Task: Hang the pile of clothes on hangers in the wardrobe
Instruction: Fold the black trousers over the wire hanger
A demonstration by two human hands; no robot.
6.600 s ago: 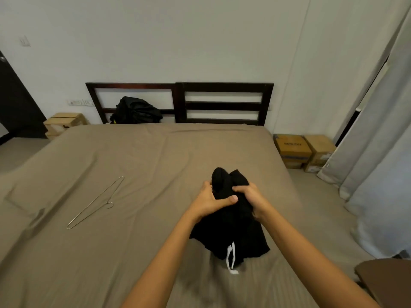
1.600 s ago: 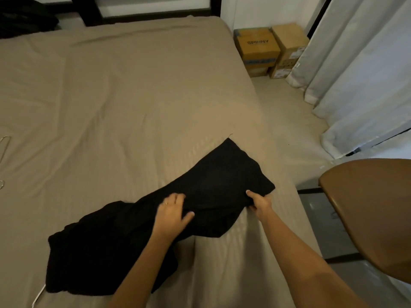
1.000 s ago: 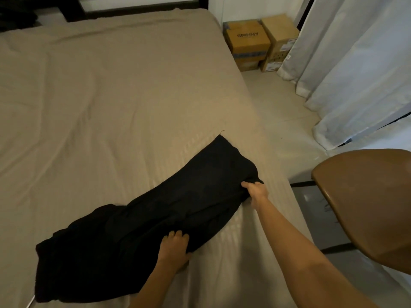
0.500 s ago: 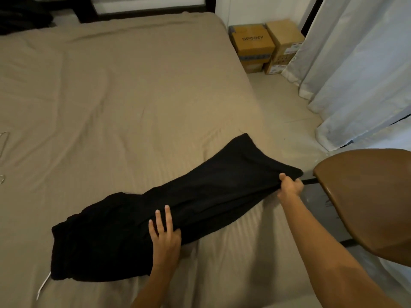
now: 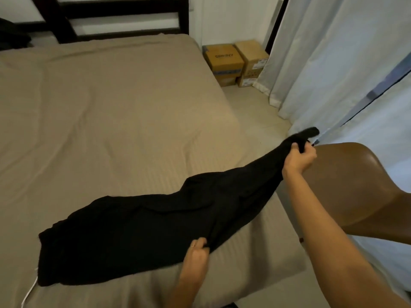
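Note:
A pair of black trousers [image 5: 144, 225] lies stretched across the near part of the bed [image 5: 100, 112], waist end at the lower left with a white drawstring [image 5: 29, 294] trailing from it. My right hand [image 5: 299, 158] grips the leg ends and holds them lifted past the bed's right edge. My left hand [image 5: 198, 252] pinches the near edge of the trousers around mid-leg, against the mattress. No hanger is in view now.
A brown chair [image 5: 355, 187] stands just right of the bed, close to my right hand. Two cardboard boxes [image 5: 235, 61] sit on the floor by the wall. Pale curtains [image 5: 333, 63] hang along the right. A dark headboard [image 5: 120, 16] is behind the bed.
My right hand has pulled the leg ends up and to the right, off the bed's edge, drawing the trousers out longer. My left hand went from lying flat to pinching the fabric's edge.

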